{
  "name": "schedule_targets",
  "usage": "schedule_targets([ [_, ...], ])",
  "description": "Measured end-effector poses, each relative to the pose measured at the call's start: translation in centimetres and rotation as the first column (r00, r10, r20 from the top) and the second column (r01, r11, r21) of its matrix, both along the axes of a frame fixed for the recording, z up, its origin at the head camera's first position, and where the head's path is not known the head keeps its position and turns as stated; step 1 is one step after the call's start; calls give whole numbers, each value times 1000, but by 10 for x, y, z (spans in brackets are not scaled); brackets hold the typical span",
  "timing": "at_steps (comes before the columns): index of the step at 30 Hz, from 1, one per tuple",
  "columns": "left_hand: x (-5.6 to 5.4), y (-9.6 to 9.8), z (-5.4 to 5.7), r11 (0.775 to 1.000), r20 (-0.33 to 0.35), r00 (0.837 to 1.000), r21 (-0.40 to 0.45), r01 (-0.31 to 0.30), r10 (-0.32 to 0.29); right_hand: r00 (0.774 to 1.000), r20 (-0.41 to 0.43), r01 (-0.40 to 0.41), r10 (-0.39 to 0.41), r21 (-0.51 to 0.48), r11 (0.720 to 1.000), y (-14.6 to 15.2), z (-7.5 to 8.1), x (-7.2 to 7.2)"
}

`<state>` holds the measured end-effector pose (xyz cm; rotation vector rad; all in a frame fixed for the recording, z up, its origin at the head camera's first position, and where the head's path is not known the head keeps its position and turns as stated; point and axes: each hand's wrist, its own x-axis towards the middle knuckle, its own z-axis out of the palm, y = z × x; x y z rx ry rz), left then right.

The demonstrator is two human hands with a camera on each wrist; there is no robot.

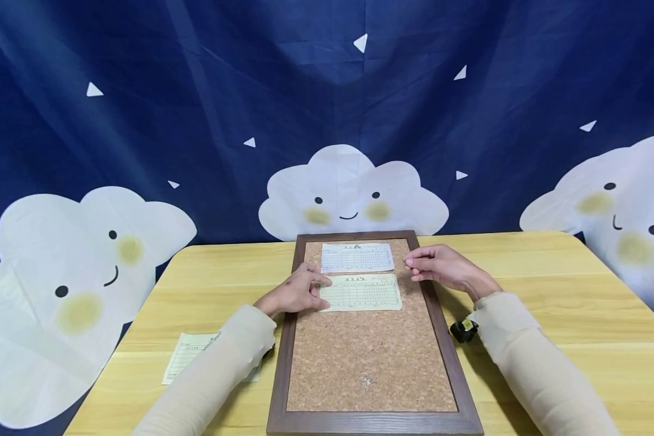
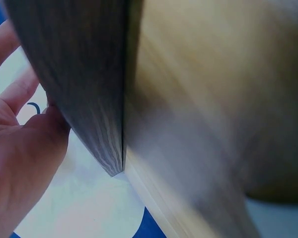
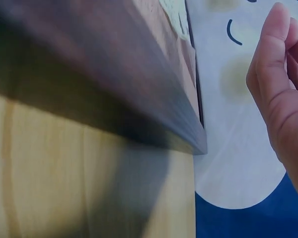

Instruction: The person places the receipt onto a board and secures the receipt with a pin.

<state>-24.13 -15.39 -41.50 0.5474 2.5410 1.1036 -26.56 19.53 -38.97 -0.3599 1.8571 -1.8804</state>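
Observation:
A dark-framed cork board (image 1: 365,357) lies on the table, with two printed paper forms one above the other. The far form (image 1: 356,258) is bluish white and has a small dark spot at its top edge. Just below it is a pale yellow form (image 1: 361,293). My left hand (image 1: 298,290) reaches over the board's left frame, thumb and a finger spread on the yellow form's left edge. Beside the far form's right edge, my right hand (image 1: 441,264) has thumb and fingertips together; I cannot tell whether something small is between them.
Another pale form (image 1: 188,354) lies on the wooden table (image 1: 594,303) to the left, partly under my left sleeve. A small black device (image 1: 463,330) is at my right wrist. Behind the table hangs a dark blue cloth (image 1: 305,79) with smiling clouds.

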Motion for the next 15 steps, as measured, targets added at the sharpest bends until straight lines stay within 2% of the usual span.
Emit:
schedule_targets([
  [8,-1,0,1,1000,-15,1000,-1,23,-23,1000,-5,12,-11,40,999,-10,1,-3],
  [15,-1,0,1,1000,-24,1000,-19,10,-11,1000,-8,-6,7,54,999,-19,1,-6],
])
